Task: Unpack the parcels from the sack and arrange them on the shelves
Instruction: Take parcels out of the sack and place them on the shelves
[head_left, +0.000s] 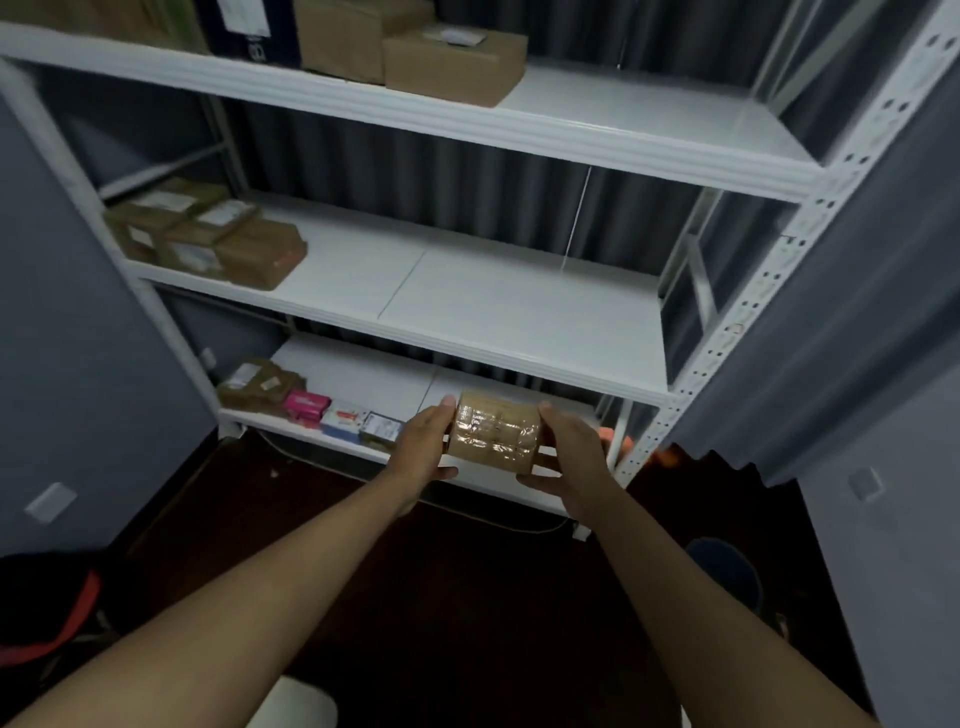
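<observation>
Held out in front of a white metal rack (743, 332), a small brown parcel (493, 432) wrapped in clear tape, gripped at its two ends between both hands: left hand (423, 449) on the left end with thumb on top and fingers curled beneath, right hand (569, 452) on the right end in the same way. Raised just before the front edge of the bottom shelf (363, 374), toward its right half, not resting on it. Lined along that shelf's front edge at the left: a brown taped parcel (254, 384) in the corner, then a pink box (306, 406), a white and blue box (343, 422) and a dark printed box (382, 428), each touching or just beside the next. Stacked at the left end of the middle shelf (467, 291): several brown cardboard boxes (208, 234) with white labels. On the top shelf (649, 124), from its left end to about the middle: more cardboard boxes (452, 65) and a dark blue parcel (249, 31). Behind the rack, grey curtains (415, 171). Below, a dark floor (441, 597). At the lower left edge, a blurred black and red item (47, 613), too unclear to name.
</observation>
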